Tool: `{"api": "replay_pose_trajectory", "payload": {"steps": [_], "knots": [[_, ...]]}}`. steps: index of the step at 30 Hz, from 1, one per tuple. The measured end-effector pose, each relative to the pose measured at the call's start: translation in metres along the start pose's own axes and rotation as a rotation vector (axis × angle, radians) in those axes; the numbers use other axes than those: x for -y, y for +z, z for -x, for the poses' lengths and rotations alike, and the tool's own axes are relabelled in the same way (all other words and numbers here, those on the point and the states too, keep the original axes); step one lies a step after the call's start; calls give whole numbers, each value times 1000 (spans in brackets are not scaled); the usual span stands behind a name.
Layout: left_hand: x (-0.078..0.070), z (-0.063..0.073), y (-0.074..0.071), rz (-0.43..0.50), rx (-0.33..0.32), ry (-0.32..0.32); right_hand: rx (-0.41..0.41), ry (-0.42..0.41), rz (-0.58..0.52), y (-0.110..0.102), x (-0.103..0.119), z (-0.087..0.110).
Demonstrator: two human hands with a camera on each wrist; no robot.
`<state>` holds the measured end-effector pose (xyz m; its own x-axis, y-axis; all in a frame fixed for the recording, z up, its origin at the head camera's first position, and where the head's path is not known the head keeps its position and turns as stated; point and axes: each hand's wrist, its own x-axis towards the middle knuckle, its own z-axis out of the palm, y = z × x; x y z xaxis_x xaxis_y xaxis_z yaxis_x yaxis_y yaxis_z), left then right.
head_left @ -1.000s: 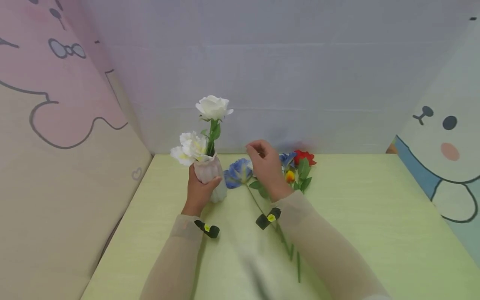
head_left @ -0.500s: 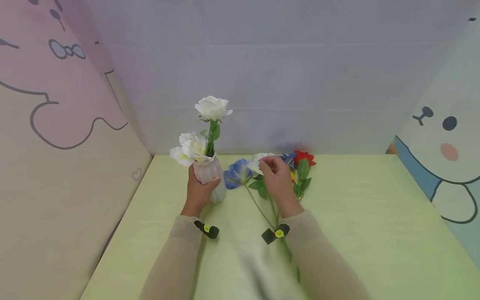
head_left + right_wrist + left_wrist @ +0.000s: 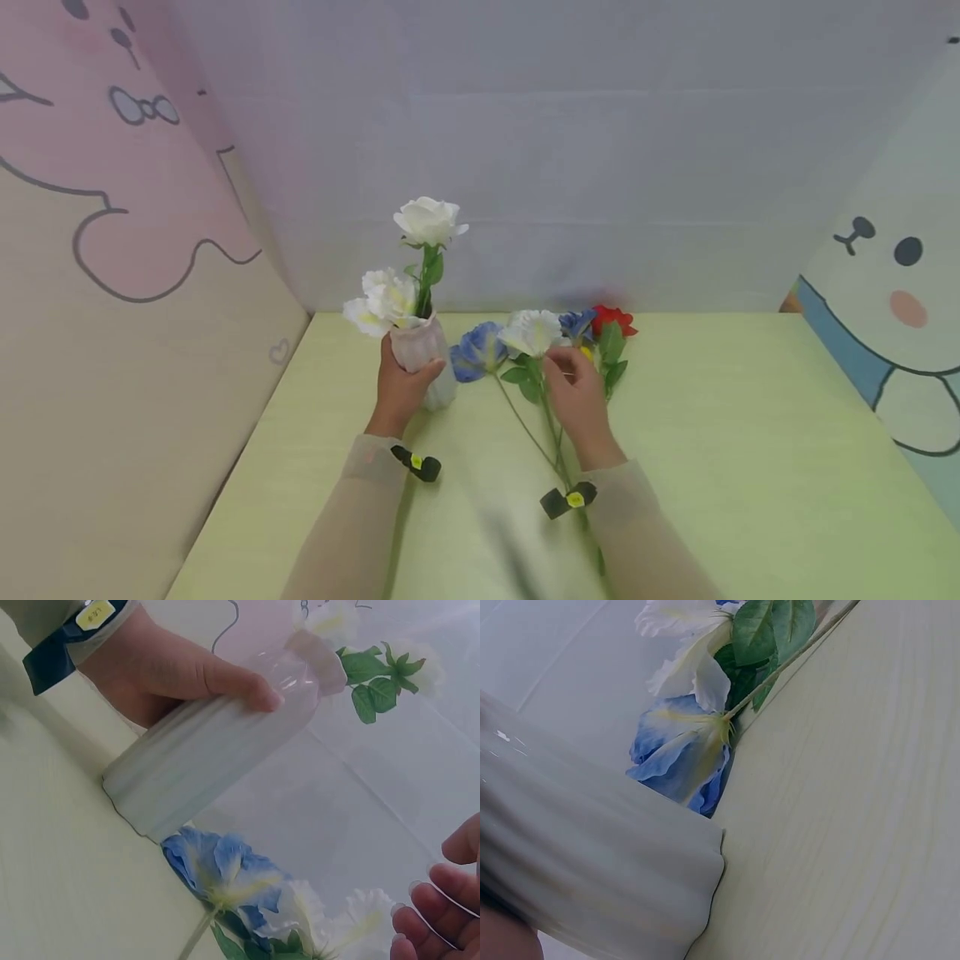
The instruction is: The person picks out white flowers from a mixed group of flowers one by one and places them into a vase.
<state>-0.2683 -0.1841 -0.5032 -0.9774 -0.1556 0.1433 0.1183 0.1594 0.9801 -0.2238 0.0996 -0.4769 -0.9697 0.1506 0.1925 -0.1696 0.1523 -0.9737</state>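
On the pale green worktop (image 3: 712,433), towards its back edge, the left hand (image 3: 401,385) wraps its fingers (image 3: 225,679) round a ribbed white ceramic vase (image 3: 427,358) and holds it upright; the right-wrist view shows the thumb and fingers curled against the fluted wall. Two white artificial flowers already stand in that vase: a tall white rose (image 3: 429,220) on a green stem, and a lower ruffled white bloom (image 3: 382,298) leaning over the rim to the left.

Just right of the vase the right hand (image 3: 581,400) rests over a loose white artificial flower with a long green stem (image 3: 532,333), its head pointing away from the person and its stem running back under the wrist. The fingers (image 3: 431,907) are bent, apparently closing on the stem below the leaves, but no view shows them actually pinching it, so I cannot tell whether the flower is gripped yet.

By my reading the step in hand is picking up the third white stem while the vase is steadied. The next move would call for a firm pinch low on the stem, a lift clear of the neighbouring flowers, and a swing to bring the stem end down into the narrow mouth beside the two stems already there.

Counted: one vase; two flowers in it; on the worktop one white flower, two blue flowers, the larger blue bloom (image 3: 478,348) beside the vase and a smaller blue one (image 3: 576,322) further right, one red flower (image 3: 615,319), and a small yellow-orange bud, mostly hidden behind the right hand.
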Motion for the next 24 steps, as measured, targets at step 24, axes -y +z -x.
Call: {"api": "replay_pose_trajectory", "payload": {"steps": [24], "knots": [[-9,5,0,-3,19,6,67,-26,520,-9,-10,1]]}}
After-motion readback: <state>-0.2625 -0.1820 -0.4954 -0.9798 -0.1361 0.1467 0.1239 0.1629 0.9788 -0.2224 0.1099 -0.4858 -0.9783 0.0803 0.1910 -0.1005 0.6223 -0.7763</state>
